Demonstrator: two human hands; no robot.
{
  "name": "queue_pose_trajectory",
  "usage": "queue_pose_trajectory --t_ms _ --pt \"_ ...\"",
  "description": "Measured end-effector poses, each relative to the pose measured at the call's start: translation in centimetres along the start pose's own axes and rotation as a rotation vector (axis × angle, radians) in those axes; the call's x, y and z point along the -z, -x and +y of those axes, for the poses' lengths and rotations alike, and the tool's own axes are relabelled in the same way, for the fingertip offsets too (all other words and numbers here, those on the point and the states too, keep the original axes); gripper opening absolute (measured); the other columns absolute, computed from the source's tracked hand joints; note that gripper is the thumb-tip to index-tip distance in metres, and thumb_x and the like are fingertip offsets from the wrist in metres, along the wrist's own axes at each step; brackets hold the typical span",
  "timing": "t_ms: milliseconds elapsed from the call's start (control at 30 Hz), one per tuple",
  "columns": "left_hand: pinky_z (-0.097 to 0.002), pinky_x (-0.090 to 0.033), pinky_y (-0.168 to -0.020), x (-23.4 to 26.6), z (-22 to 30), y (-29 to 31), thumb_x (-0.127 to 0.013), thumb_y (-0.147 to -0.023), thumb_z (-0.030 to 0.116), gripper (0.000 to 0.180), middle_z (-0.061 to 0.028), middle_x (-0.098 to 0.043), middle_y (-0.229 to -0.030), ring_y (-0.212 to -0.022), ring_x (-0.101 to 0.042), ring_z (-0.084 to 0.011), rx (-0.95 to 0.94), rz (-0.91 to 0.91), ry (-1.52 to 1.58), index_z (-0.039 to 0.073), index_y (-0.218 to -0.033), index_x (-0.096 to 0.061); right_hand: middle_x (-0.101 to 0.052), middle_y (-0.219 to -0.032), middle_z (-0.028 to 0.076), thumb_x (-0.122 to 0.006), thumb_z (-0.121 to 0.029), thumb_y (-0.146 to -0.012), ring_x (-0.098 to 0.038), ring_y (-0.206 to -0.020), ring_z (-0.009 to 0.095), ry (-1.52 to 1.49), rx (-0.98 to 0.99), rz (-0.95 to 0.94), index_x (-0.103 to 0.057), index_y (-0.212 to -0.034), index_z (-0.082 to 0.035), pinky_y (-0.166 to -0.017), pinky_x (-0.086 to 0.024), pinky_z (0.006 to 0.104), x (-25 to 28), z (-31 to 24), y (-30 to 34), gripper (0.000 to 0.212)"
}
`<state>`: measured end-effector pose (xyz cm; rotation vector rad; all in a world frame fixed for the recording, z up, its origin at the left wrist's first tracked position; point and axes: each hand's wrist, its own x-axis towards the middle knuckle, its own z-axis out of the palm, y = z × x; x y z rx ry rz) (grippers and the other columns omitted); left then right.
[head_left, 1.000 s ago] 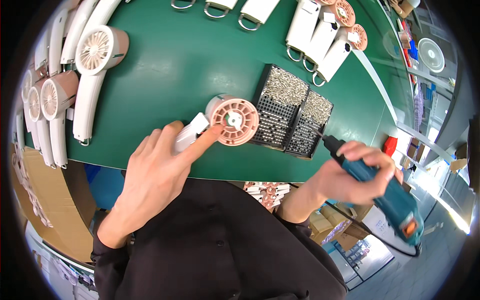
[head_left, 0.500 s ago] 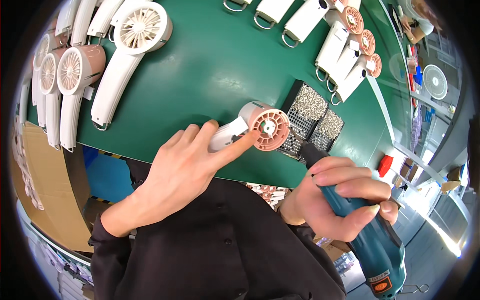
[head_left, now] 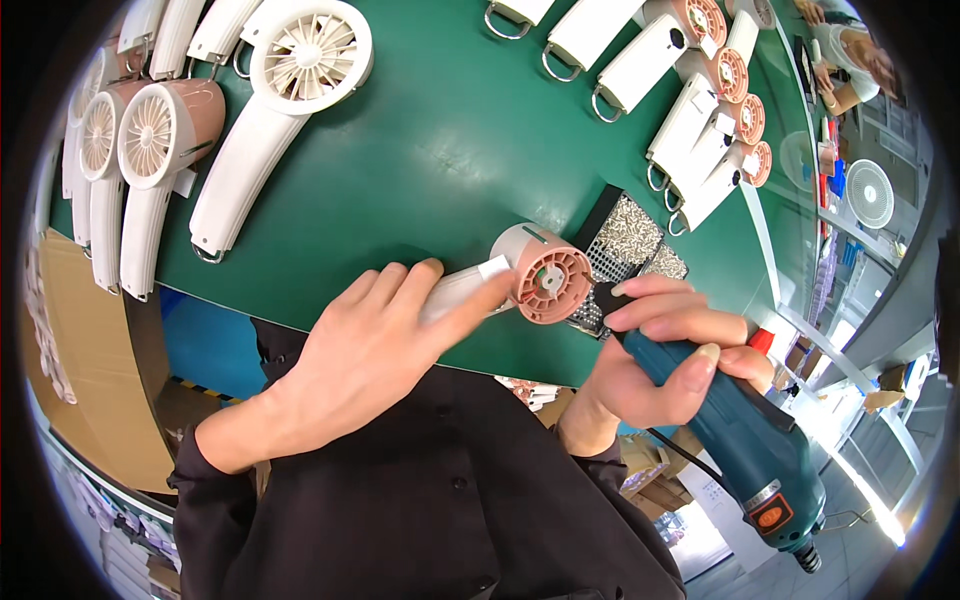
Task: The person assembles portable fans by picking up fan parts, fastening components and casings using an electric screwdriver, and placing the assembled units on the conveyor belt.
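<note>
My left hand [head_left: 350, 345] is closed over the white handle of a handheld fan [head_left: 553, 286] on the green table, its index finger stretched along toward the head. The fan's round pink grille, with a pale hub in the middle, faces up and to the right. In my right hand [head_left: 665, 355] is a teal electric screwdriver [head_left: 745, 430], its body slanting down to the right. Its black nose points toward the right side of the fan head; the bit's tip is too hard to make out. Just behind the fan, black screw trays [head_left: 603, 225] hold many small silvery screws, partly covered by my fingers.
Assembled white fans [head_left: 310, 55] lie at the left, several more overlapping beside them. Unassembled fans with open pink heads [head_left: 731, 75] line the far right. A cord hangs from the screwdriver. A cardboard box [head_left: 95, 370] stands left below the table. Another person sits far right.
The screwdriver's nose has moved up, and my right fingers have slid forward toward it. The fan head has shifted slightly right and nearer in the picture. My left hand still holds the handle.
</note>
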<state>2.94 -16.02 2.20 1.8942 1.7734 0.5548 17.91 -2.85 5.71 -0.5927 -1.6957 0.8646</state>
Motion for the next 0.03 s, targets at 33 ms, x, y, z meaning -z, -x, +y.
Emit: queue_pose_trajectory --t_ms 33 --pt "-0.0298 -0.049 -0.069 -0.01 0.06 0.03 -0.065 -0.073 0.007 0.071 -0.0120 -0.054 -0.101 -0.076 -0.056 -0.0231 0.054 0.030 0.071 0.019 -0.140 -0.045 -0.046 -0.066 0.012 -0.044 -0.021 -0.091 -0.046 -0.036 0.024 -0.008 0.008 -0.044 -0.036 -0.102 -0.009 -0.036 -0.047 0.0429 0.25 0.17 0.08 0.017"
